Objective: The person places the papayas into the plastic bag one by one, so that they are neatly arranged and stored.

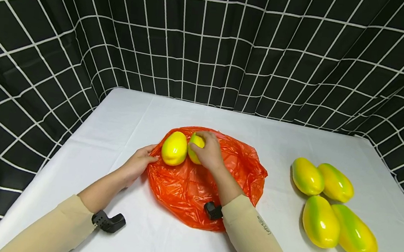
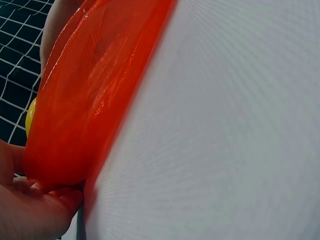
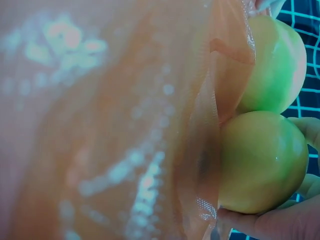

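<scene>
Yellow-green fruit (image 1: pixel 198 140) | long axis up-down in head view (partly hidden) | right hand (image 1: pixel 211 151) grips it | left hand (image 1: pixel 138 163) pinches bag (image 1: pixel 175 188)

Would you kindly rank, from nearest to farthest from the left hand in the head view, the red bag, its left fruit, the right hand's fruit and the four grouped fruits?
1. Red bag: its left edge in the left hand.
2. Left fruit: at the bag's left.
3. Held fruit, in the right hand: just rightward.
4. Four grouped fruits: far right.
</scene>
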A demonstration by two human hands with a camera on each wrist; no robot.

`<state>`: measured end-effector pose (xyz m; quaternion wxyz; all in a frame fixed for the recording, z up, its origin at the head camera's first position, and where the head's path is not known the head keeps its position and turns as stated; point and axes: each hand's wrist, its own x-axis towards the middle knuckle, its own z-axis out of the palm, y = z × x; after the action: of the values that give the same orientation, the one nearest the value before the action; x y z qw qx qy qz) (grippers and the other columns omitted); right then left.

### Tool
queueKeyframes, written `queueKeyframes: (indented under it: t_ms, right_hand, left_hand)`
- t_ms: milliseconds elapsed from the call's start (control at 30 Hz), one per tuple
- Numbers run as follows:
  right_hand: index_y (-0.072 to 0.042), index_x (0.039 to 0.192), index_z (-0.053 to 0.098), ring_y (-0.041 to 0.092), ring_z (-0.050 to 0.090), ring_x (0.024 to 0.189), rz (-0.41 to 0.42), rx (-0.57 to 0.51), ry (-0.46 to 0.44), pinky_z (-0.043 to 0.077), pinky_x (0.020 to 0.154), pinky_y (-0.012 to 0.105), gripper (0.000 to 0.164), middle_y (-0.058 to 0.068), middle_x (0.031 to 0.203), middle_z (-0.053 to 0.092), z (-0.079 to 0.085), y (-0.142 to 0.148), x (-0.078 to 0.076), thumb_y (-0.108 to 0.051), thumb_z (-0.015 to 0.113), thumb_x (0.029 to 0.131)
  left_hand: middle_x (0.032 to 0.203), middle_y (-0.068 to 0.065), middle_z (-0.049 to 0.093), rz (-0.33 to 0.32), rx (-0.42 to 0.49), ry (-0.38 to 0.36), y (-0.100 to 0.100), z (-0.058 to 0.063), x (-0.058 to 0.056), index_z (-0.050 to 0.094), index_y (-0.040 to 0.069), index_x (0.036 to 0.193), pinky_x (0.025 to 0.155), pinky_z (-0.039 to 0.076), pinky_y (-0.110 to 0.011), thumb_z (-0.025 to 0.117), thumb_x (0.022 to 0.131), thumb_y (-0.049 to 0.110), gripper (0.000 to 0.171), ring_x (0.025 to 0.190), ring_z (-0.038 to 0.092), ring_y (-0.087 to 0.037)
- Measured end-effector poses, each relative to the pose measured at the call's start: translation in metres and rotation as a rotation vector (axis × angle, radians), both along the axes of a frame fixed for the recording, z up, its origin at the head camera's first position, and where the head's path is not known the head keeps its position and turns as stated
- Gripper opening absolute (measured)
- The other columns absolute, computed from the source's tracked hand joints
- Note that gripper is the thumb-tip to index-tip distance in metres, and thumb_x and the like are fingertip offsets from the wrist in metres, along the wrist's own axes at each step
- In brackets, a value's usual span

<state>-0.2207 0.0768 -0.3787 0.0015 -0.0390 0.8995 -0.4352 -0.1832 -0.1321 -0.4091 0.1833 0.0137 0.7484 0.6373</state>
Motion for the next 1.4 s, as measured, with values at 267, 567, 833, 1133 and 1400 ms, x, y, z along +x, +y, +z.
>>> queueKeyframes:
  t_ms: [267,567,833,1133,1400]
  right_hand:
    - [-0.002,0.123,0.057,0.031,0.048,0.113,0.014,0.001,0.009,0.044,0.097,0.043,0.042,0.017,0.128,0.05,0.0,-0.001,-0.001,-0.018,0.065,0.085]
    - [-0.005,0.121,0.059,0.031,0.048,0.116,0.01,0.025,0.023,0.044,0.096,0.043,0.042,0.016,0.13,0.051,0.002,-0.001,0.0,-0.018,0.069,0.082]
    - [-0.006,0.123,0.058,0.032,0.039,0.13,0.015,0.02,-0.01,0.038,0.105,0.045,0.043,0.015,0.139,0.046,0.004,-0.001,0.001,-0.018,0.069,0.083]
    - [-0.007,0.126,0.056,0.034,0.033,0.136,0.005,-0.027,-0.038,0.032,0.11,0.048,0.045,0.014,0.148,0.036,0.012,0.01,0.006,-0.019,0.067,0.083]
    - [-0.008,0.13,0.052,0.033,0.026,0.14,-0.023,-0.045,-0.05,0.026,0.113,0.049,0.05,0.012,0.151,0.03,0.031,0.035,0.013,-0.023,0.066,0.085]
  left_hand:
    - [0.15,-0.016,0.032,-0.001,-0.008,-0.004,0.0,0.0,-0.001,0.025,0.0,0.145,0.114,0.026,-0.04,0.037,0.096,0.007,0.051,0.137,0.032,-0.028]
    - [0.15,-0.017,0.03,-0.007,-0.003,0.005,0.0,0.001,0.0,0.025,-0.001,0.145,0.115,0.024,-0.041,0.037,0.095,0.006,0.052,0.138,0.03,-0.029]
    - [0.149,-0.018,0.031,-0.01,-0.001,0.008,-0.001,0.001,0.0,0.024,-0.002,0.145,0.114,0.026,-0.041,0.036,0.095,0.005,0.052,0.136,0.033,-0.03]
    - [0.15,-0.019,0.031,-0.01,0.001,0.006,-0.001,0.0,0.0,0.024,-0.002,0.145,0.115,0.023,-0.042,0.036,0.095,0.005,0.052,0.137,0.031,-0.03]
    - [0.149,-0.019,0.031,-0.004,-0.009,0.003,-0.001,0.001,0.0,0.023,-0.002,0.145,0.114,0.025,-0.042,0.036,0.095,0.005,0.052,0.136,0.033,-0.031]
